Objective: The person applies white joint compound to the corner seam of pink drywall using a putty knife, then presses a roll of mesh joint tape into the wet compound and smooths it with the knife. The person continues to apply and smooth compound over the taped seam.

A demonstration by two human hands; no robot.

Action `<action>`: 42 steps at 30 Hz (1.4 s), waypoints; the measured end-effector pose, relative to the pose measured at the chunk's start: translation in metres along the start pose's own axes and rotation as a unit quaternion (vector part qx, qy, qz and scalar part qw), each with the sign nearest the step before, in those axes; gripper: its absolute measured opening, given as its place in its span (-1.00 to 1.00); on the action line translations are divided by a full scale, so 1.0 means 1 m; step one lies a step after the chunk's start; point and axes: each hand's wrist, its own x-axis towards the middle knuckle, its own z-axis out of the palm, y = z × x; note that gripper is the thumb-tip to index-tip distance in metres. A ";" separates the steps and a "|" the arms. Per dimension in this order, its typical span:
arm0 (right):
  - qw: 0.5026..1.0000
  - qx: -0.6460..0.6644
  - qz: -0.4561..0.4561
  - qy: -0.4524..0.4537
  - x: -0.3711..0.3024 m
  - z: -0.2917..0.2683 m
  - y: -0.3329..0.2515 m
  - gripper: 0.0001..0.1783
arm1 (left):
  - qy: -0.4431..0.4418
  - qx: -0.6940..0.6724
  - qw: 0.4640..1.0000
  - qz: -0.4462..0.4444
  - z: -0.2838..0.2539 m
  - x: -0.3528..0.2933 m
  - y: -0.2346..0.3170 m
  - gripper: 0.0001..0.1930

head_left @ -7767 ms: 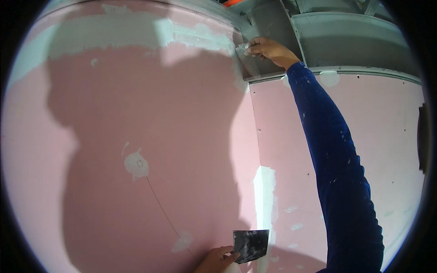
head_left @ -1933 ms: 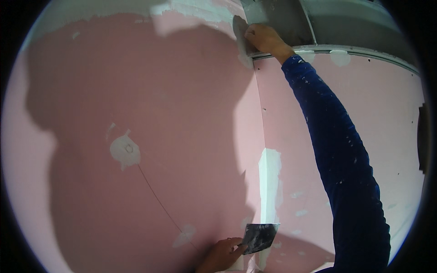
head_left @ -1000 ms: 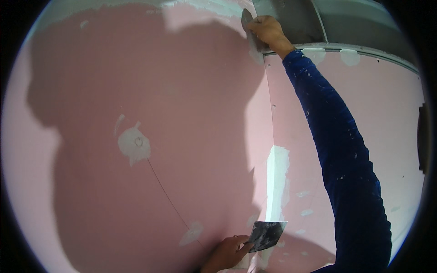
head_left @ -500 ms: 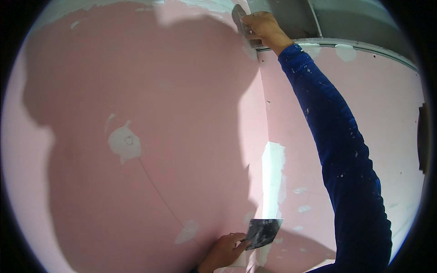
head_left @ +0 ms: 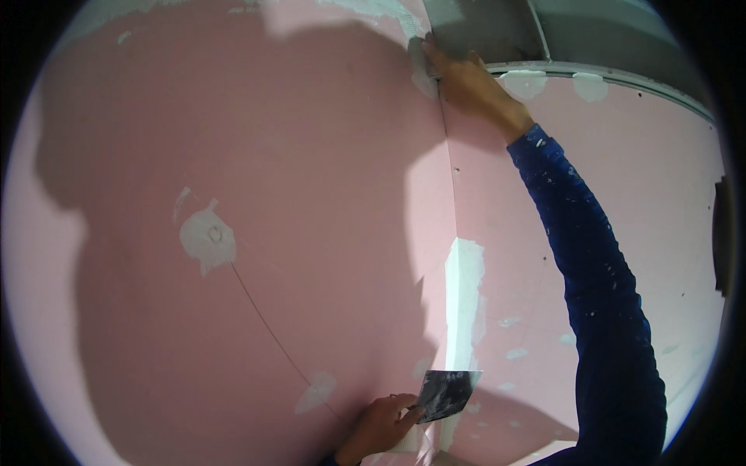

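My left hand (head_left: 381,426), low in the view, grips a wide putty knife. Its dark square blade (head_left: 449,396) is smeared with white compound and lies in front of the wall corner. My right hand (head_left: 475,89) is raised to the top of that corner, its fingers closed round a putty knife whose blade is mostly hidden behind them. Beside its fingertips, a strip of greyish wet compound (head_left: 420,66) runs down the left pink wall board (head_left: 326,186). White compound (head_left: 464,303) coats the lower part of the corner joint.
On the left board are a round white patch (head_left: 208,237), a thin crack line and a smaller patch (head_left: 316,392). The right board (head_left: 505,186) shows screw heads and white dabs. Above it runs a metal track (head_left: 614,75) below grey panels (head_left: 590,35). A dark object (head_left: 720,233) is at the right rim.
My right hand has moved slightly down and turned, and its knife blade, seen before, is now mostly hidden. My left hand and its knife have hardly shifted.
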 end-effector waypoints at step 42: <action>0.938 0.331 0.065 0.079 -0.018 0.001 0.010 -0.37 | 0.033 0.069 0.996 0.033 0.000 0.001 -0.006 -0.58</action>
